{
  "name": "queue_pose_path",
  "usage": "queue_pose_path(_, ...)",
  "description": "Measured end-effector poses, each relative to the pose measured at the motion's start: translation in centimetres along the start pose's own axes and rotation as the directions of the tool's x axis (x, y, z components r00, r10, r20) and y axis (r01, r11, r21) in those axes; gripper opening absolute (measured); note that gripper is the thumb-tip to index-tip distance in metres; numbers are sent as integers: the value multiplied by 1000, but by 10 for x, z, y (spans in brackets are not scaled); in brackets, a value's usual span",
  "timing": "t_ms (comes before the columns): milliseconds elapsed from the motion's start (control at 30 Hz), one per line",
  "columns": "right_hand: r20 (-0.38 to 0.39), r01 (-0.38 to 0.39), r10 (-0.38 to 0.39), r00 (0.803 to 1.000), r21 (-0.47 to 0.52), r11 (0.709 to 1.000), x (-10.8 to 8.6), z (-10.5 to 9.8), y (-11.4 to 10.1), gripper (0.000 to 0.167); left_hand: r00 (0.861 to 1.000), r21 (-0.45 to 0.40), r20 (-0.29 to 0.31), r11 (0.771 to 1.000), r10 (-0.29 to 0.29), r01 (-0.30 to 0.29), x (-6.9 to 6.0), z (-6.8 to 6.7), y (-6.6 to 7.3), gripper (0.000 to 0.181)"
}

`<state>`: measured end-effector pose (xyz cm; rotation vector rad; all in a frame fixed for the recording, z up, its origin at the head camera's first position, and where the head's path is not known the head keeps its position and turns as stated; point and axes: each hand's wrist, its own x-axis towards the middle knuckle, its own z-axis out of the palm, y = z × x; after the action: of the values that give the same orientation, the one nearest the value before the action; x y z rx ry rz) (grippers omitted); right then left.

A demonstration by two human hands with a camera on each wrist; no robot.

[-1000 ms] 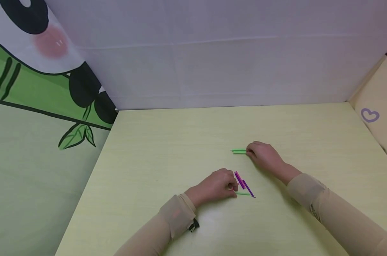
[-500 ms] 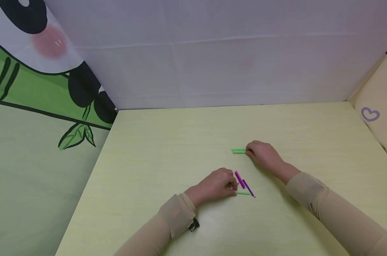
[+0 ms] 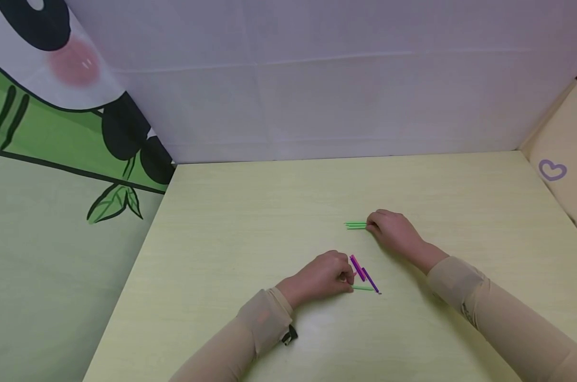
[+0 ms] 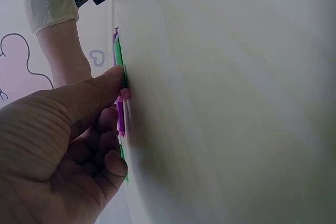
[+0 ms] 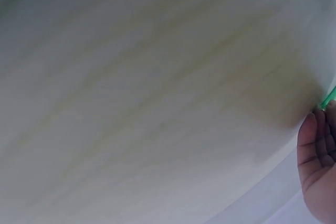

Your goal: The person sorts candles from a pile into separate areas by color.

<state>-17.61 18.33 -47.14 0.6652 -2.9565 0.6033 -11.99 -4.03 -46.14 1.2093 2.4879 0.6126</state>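
Several thin green sticks (image 3: 356, 225) lie side by side on the table, their right ends pinched by my right hand (image 3: 395, 231). Only a short green piece shows past the fingers in the right wrist view. Nearer the front, my left hand (image 3: 322, 273) holds one green stick (image 3: 363, 288) at its left end, the thumb (image 4: 111, 77) against it. A pink tip (image 4: 124, 94) shows just below that thumb; whether it is gripped I cannot tell. Right beside the left fingers lie a pink stick (image 3: 357, 261) and purple sticks (image 3: 371, 280), slanted, the nearest one meeting the green stick's end.
The pale wooden table (image 3: 231, 212) extends around both hands. Behind it hangs a light cloth backdrop (image 3: 317, 106). Printed panels stand left and right, with a leaf drawing (image 3: 114, 203) and a heart drawing (image 3: 552, 170). A small black piece (image 3: 290, 335) sits at the left cuff.
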Motion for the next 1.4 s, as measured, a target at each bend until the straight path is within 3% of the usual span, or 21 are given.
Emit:
queue_pose_path(500, -20, 8, -8, 1000, 0, 1000, -1, 2, 1, 6, 1000, 42, 0, 999, 10, -10, 4, 3, 3, 12)
queue_pose_path(1400, -3, -27, 27, 1000, 16, 1000, 0, -1, -2, 7, 1000, 101, -2, 995, -16, 16, -1, -2, 7, 14)
